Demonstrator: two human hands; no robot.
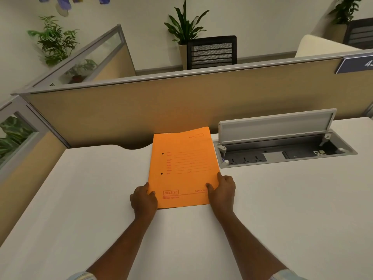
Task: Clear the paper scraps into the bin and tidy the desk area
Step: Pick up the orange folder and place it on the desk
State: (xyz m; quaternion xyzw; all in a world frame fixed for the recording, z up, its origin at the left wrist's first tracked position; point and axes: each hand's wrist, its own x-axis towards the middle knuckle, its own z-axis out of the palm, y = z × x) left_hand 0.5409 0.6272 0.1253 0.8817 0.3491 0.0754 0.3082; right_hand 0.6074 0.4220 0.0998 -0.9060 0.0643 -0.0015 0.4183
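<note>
An orange paper file folder (pixel 182 164) with red printing and two punch holes lies on the white desk (pixel 80 199), its far edge lifted slightly against the partition. My left hand (pixel 143 198) grips its near left corner, thumb on top. At the near right corner, my right hand (pixel 222 187) holds the folder with thumb and forefinger pressed on the cover. No paper scraps and no bin are in view.
A beige cubicle partition (pixel 141 110) stands right behind the desk. To the right of the folder, a desk power box (pixel 282 154) sits with its grey lid (pixel 276 126) flipped up, showing sockets. Beyond the partition are a black mesh chair (pixel 212 52) and potted plants (pixel 186 25).
</note>
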